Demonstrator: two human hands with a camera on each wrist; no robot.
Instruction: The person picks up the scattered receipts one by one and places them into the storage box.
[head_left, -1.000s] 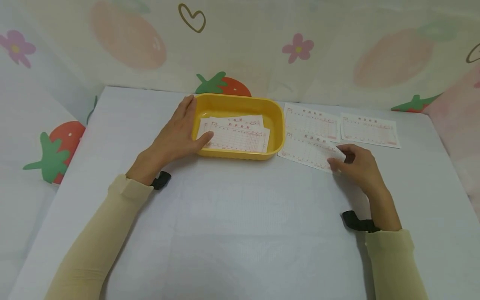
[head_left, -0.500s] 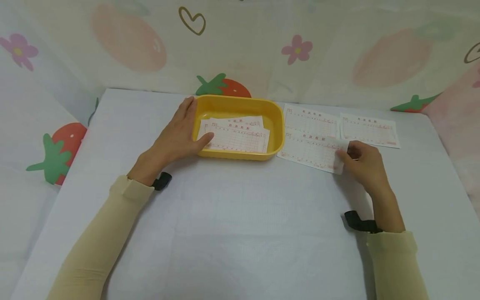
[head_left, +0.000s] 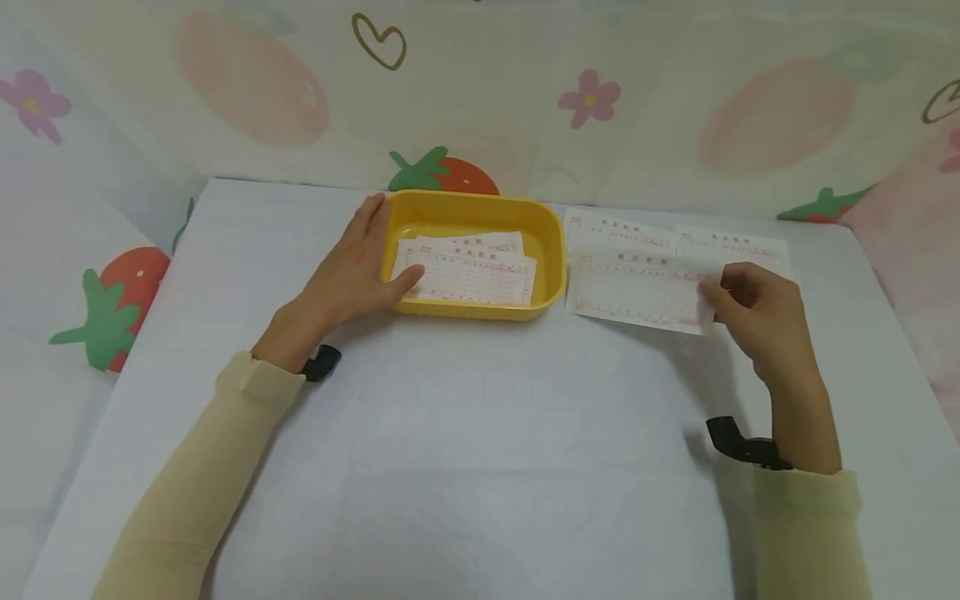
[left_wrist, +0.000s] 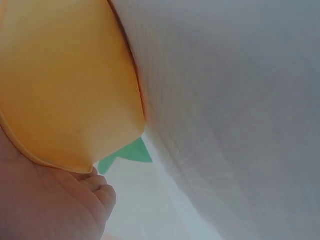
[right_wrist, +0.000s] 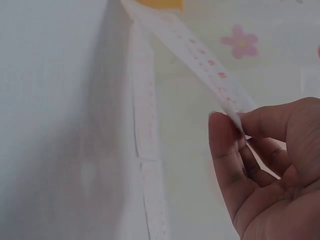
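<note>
A yellow plastic basket (head_left: 480,312) stands at the back of the table, with several printed paper slips (head_left: 472,275) lying in it. My left hand (head_left: 341,271) holds its left end, thumb over the front rim; the left wrist view has the palm (left_wrist: 50,205) against the rim. To the right of the basket, my right hand (head_left: 757,317) pinches the right edge of another receipt slip (head_left: 637,292) between thumb and fingers. This slip is tilted and raised off the table on that side. Whether its left edge touches the table I cannot tell.
Behind the held slip lie two more slips on the white table, one beside the basket (head_left: 618,227) and one farther right (head_left: 738,242), both partly covered. A printed cloth (head_left: 480,92) with strawberries and flowers hangs along the table's back edge.
My right hand has lifted the front slip off the table by its right edge and moved slightly right and up. The left hand and the basket have stayed put.
</note>
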